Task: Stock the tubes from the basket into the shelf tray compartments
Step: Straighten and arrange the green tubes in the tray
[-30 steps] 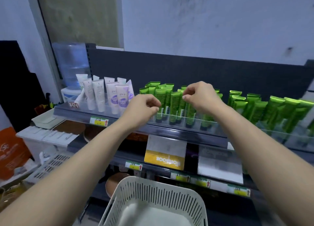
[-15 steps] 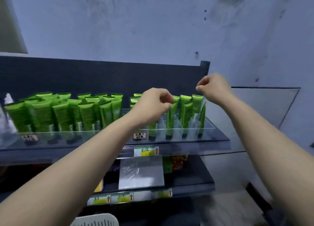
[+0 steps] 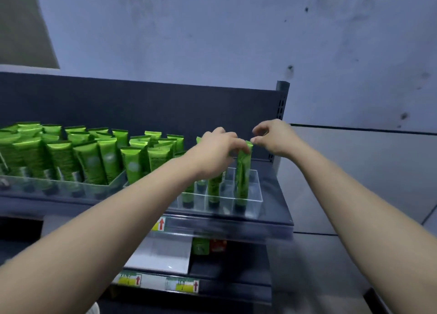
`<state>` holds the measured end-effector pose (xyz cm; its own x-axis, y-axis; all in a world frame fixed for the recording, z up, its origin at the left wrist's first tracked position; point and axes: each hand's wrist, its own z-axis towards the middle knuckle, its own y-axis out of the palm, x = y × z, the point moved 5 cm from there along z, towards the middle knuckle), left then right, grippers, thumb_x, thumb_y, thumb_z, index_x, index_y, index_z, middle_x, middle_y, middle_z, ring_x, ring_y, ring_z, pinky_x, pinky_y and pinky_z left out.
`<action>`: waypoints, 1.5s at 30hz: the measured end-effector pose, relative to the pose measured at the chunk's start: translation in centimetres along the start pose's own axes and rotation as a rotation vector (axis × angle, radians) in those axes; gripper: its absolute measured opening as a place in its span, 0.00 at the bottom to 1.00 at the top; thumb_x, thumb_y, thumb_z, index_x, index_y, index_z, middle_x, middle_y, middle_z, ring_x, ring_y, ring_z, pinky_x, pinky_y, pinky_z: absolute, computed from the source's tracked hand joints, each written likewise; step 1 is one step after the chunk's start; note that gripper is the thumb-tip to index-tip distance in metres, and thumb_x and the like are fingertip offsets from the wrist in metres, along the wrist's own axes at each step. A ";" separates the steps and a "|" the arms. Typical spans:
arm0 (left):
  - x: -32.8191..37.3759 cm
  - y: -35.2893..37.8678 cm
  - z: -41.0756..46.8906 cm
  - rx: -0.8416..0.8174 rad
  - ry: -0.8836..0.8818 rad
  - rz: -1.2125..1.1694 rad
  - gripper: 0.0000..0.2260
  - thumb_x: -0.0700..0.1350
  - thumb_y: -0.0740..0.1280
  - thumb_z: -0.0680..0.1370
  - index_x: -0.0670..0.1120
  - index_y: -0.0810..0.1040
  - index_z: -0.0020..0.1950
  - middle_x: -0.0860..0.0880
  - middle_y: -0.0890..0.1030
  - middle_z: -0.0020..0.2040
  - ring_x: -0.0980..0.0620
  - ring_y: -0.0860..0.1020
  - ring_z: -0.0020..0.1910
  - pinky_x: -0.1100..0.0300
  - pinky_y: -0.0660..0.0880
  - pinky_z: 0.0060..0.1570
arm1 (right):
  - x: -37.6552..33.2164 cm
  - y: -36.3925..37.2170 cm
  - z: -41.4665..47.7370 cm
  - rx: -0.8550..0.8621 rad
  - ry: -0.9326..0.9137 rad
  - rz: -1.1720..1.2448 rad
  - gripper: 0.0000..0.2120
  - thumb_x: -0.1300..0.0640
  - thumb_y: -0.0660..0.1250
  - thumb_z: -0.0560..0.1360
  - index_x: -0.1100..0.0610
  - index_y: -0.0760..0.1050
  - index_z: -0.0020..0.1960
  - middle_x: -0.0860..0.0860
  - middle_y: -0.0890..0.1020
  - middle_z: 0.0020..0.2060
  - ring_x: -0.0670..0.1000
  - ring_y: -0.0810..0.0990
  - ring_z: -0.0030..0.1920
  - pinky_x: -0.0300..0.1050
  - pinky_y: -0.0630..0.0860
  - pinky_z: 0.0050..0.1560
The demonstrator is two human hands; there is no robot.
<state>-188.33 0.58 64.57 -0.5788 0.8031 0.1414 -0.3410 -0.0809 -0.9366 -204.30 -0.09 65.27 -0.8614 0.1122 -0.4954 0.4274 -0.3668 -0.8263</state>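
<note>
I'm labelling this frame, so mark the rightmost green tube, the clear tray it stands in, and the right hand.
rightmost green tube (image 3: pixel 242 176): head view, middle of its body.
clear tray (image 3: pixel 256 191): head view, right wall.
right hand (image 3: pixel 275 137): head view, back of hand.

A green tube (image 3: pixel 243 172) stands upright, cap down, in the front right corner compartment of the clear shelf tray (image 3: pixel 256 191), which sits at the right end of the dark shelf (image 3: pixel 279 209); its crimped top meets the fingertips of both hands. Just left of it, along the tray's front edge, two more green tubes (image 3: pixel 214 191) stand cap down, partly hidden by an arm. Further left, many matching green tubes (image 3: pixel 89 157) fill a neighbouring clear tray (image 3: pixel 59 188), upright and tightly packed.
</note>
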 end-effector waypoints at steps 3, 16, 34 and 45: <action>0.5 1.0 0.7 -0.104 0.050 0.153 0.20 0.38 0.61 0.77 0.57 0.74 0.65 0.55 0.74 0.63 0.49 0.66 0.60 0.53 0.62 0.56 | 0.3 0.9 0.9 -0.046 -0.012 0.016 0.18 0.53 0.69 0.75 0.54 0.75 0.64 0.51 0.79 0.61 0.52 0.78 0.58 0.40 0.70 0.55; 0.6 1.4 2.5 -0.154 0.080 -0.009 0.16 0.38 0.64 0.74 0.52 0.78 0.60 0.52 0.76 0.55 0.51 0.72 0.57 0.60 0.63 0.54 | 1.1 2.6 1.7 -0.162 0.048 0.191 0.11 0.62 0.59 0.79 0.60 0.80 0.55 0.54 0.78 0.30 0.49 0.74 0.25 0.33 0.70 0.22; -0.4 1.2 3.5 -0.171 0.048 -0.132 0.13 0.38 0.63 0.75 0.51 0.82 0.53 0.55 0.78 0.46 0.54 0.77 0.47 0.61 0.74 0.49 | 2.1 3.4 4.6 -0.258 0.009 0.138 0.12 0.48 0.71 0.70 0.56 0.76 0.36 0.53 0.78 0.28 0.52 0.78 0.31 0.49 0.81 0.42; 0.3 1.1 3.3 -0.174 -0.145 -0.140 0.05 0.43 0.67 0.74 0.49 0.81 0.46 0.52 0.82 0.46 0.53 0.78 0.43 0.64 0.74 0.43 | 1.2 2.9 4.9 -0.359 -0.147 0.002 0.16 0.43 0.69 0.71 0.56 0.76 0.38 0.54 0.85 0.33 0.50 0.84 0.34 0.42 0.78 0.37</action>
<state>-191.28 -1.22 64.66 -0.6392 0.7056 0.3059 -0.2996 0.1378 -0.9441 -205.48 -5.53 63.61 -0.8796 -0.0315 -0.4747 0.4754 -0.0175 -0.8796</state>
